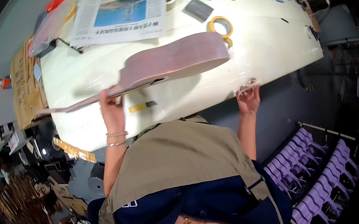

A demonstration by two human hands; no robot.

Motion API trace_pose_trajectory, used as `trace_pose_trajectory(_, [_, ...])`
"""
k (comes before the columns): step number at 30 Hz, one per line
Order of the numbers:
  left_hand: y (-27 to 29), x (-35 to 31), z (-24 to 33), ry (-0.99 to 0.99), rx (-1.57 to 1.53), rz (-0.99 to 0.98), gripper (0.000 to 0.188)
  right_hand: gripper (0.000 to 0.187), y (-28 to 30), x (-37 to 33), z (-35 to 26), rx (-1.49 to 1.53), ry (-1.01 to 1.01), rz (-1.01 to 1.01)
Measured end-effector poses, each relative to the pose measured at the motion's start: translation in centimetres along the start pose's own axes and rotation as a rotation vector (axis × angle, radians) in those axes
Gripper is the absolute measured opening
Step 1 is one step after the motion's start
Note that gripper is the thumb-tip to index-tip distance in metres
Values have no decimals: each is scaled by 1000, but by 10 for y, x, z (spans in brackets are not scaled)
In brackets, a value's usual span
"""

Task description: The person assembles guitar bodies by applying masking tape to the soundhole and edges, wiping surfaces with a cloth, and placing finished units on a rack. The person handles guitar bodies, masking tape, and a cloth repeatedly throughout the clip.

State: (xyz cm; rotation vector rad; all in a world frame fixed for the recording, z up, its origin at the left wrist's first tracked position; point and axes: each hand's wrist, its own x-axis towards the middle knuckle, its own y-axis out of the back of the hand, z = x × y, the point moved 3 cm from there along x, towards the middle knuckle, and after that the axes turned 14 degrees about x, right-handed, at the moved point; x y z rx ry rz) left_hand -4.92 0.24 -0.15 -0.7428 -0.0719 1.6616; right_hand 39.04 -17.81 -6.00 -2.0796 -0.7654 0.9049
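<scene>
An unstrung-looking wooden ukulele (173,58), pinkish brown, is tilted on its side above the table, its curved side facing up. Its neck points left, and my left hand (113,109) is closed around it near the body. Most of the soundboard is turned out of sight. Over the table's front edge, my right hand (249,100) pinches a small pale tan ring-shaped piece (248,88), which looks like a roll or loop of tape. Under the neck lies a small yellow-and-dark strip (137,107) on the tabletop.
The pale table (277,50) carries a newspaper (120,14), a yellow tape roll (222,26), grey abrasive-looking pads (198,10) and several smaller rolls farther back. A cardboard box (25,81) stands at the left. Purple moulded racks (294,156) are at the lower right.
</scene>
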Motion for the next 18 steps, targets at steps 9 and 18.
trace_pose_trajectory(9, [-14,-2,-49,497,238,-353,52,28,-146,-96,70,-958,200,-462])
trace_pose_trajectory(18, [-24,-37,-27,306,541,-556,44,49,-241,-120,136,-637,-10,-492])
